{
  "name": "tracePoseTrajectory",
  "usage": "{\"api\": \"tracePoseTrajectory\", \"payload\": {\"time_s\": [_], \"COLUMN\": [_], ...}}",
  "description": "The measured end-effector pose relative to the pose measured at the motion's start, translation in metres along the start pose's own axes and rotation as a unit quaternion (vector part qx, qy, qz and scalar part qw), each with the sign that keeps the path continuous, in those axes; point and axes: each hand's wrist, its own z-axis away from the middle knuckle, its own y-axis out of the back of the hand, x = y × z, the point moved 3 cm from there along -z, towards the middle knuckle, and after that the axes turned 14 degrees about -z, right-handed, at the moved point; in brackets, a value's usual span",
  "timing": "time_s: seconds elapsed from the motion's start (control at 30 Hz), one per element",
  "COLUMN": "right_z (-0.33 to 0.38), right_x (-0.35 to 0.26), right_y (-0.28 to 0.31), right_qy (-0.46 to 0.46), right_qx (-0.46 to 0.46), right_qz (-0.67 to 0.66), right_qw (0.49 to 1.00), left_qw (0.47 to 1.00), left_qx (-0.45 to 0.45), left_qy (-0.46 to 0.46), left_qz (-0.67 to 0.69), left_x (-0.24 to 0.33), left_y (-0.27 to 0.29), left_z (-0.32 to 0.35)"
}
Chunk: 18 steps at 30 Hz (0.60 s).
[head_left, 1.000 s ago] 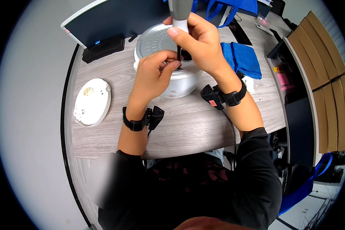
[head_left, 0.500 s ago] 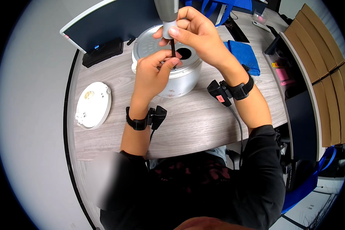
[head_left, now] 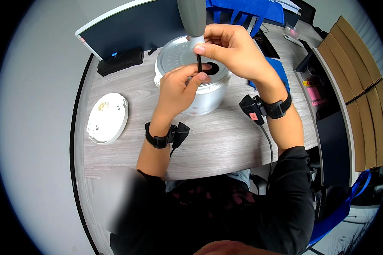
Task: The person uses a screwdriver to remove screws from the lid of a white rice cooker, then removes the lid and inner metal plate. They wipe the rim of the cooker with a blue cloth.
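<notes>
A grey-handled screwdriver (head_left: 192, 19) stands upright over the front rim of a round white pot-like appliance (head_left: 208, 102), which has a grey metal top with a dark round hole. My right hand (head_left: 234, 49) pinches the screwdriver's light collar between thumb and fingers. Lower down, my left hand (head_left: 178, 87) closes thumb and forefinger about the dark shaft near its tip, next to the hole. What the tip touches is hidden by the left fingers. To the left on the table lies a round white lid-like cover (head_left: 110, 119), its inner side up.
Behind the appliance stands a monitor (head_left: 136, 32) with a black box (head_left: 121, 61) at its foot. A blue cloth (head_left: 278, 70) lies beyond my right wrist, and a blue bag (head_left: 247, 10) is at the back. Cardboard boxes (head_left: 357, 63) line the right side.
The whole scene has shifted slightly right and down in the view. Both hands keep their grip on the screwdriver, and the appliance stays in place beneath them.
</notes>
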Motion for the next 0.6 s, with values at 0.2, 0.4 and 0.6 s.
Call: {"api": "tracePoseTrajectory", "payload": {"time_s": [0.2, 0.4, 0.6], "right_z": [0.001, -0.005, -0.004], "right_x": [0.0, -0.003, -0.015], "right_y": [0.002, 0.004, 0.012], "right_qy": [0.045, 0.114, 0.085], "right_qx": [0.028, 0.114, 0.043], "right_qz": [0.01, 0.194, 0.159], "right_qw": [0.999, 0.968, 0.983], "left_qw": [0.999, 0.999, 0.992], "left_qx": [-0.044, 0.02, -0.094], "left_qy": [0.026, 0.039, 0.068], "left_qz": [-0.002, -0.01, 0.053], "left_x": [-0.001, -0.001, -0.003], "left_y": [0.001, -0.004, 0.003], "left_z": [0.002, 0.001, -0.006]}}
